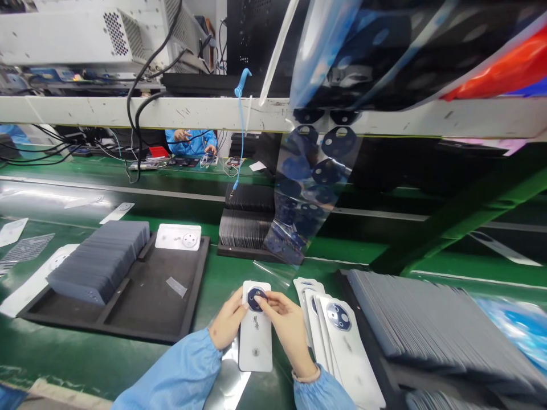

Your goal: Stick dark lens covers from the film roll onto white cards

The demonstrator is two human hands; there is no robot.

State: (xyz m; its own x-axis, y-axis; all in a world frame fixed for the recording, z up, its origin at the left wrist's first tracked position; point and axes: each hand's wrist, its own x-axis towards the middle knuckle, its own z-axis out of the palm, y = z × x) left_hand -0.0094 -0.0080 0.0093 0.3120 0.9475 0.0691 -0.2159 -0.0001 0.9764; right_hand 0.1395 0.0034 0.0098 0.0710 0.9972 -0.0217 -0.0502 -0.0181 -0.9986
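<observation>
Your left hand has its grip closed on a white phone cover over the tabletop; your right hand touches its dark disc, whether pinching, you cannot tell. Other covers overlap just right; farther off, a worker's blue sleeve shows.

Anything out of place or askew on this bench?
A small translucent strip lies slantwise in the left tray, like stray scrap beside the grey panels. The white panels by the right hand overlap unevenly, fanned rather than squared. I see no spill.
</observation>
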